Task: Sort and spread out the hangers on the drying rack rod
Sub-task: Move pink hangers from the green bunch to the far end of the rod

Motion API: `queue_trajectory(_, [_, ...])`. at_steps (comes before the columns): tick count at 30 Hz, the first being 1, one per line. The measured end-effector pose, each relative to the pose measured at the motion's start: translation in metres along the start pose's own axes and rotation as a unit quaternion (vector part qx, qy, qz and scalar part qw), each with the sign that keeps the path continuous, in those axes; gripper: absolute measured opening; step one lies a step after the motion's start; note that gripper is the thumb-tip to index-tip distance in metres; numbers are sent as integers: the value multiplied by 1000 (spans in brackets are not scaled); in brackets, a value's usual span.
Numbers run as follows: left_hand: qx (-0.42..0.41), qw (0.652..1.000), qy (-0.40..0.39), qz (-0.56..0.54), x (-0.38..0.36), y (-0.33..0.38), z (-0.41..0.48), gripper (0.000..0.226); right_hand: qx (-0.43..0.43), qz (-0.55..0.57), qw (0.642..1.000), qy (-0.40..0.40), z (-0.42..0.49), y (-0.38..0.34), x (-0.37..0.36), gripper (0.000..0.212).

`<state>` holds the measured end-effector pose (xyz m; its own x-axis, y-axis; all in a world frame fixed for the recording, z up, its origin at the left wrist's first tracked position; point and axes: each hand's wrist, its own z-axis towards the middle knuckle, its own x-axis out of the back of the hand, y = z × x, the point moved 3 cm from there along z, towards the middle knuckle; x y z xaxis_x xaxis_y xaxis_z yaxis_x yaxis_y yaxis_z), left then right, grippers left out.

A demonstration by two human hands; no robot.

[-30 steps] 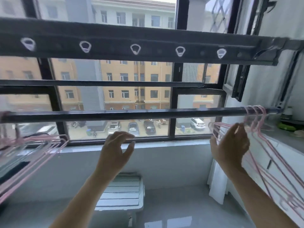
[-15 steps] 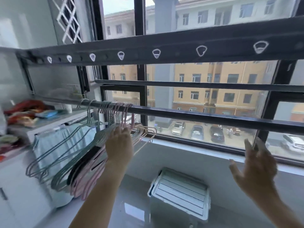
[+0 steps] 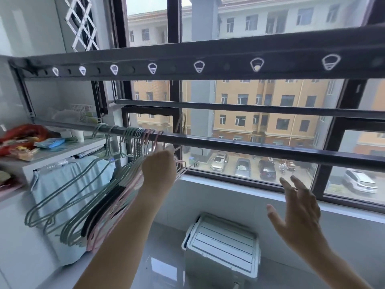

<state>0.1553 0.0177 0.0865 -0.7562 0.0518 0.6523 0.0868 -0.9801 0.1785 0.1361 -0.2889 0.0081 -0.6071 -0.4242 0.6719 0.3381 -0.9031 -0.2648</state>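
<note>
Pale green and pink wire hangers (image 3: 129, 174) hang bunched at the left end of the dark metal drying rack rod (image 3: 250, 146). The left hand (image 3: 159, 170) is against the pink ones, its fingers hidden. The right hand (image 3: 300, 211) is below the rod, fingers apart. The white plastic bin (image 3: 223, 240) on the floor has its lid shut.

Left hand (image 3: 159, 172) among bunched hangers (image 3: 83, 197)

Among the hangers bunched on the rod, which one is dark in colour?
The black hanger, wedged between the green hangers on its left and the pink hangers on its right; every other hanger is pastel.
</note>
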Motion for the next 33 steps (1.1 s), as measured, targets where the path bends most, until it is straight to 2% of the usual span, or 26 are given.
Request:
queue_trajectory(4, [-37,998,-25,-32,-14,26,4,26,6,-8,1000,0,-9,-1,0,76])
queue_trajectory(6, [-58,996,-60,-41,-29,38,-7,22,5,-13,1000,1,-13,1,-1,76])
queue_trajectory(11, [-102,973,-129,-161,-59,70,-36,16,-25,-38,999,-29,-20,16,-3,75])
queue_trajectory(17, [-218,908,-213,-288,-67,120,-68,20,-104,-30,989,-97,-21,37,6,73])
queue_trajectory(20, [-282,860,-207,-371,-61,131,-76,20,-106,-23,986,-128,-25,47,15,74])
queue_trajectory(22, [-292,844,-196,-404,-60,137,-78,19,-101,24,986,-134,-26,50,24,72])
queue_trajectory(25, [-294,831,-198,-429,-59,149,-80,18,-88,74,988,-106,-24,50,41,46])
queue_trajectory(29, [-304,805,-206,-467,-53,173,-84,19,-99,62,992,-48,-19,53,70,20])
queue_trajectory(31, [-303,795,-200,-486,-50,186,-82,18,-111,53,992,-18,-20,58,83,17])
queue_trajectory(33, [-293,791,-184,-505,-46,199,-79,16,-113,52,992,20,-22,64,95,25])
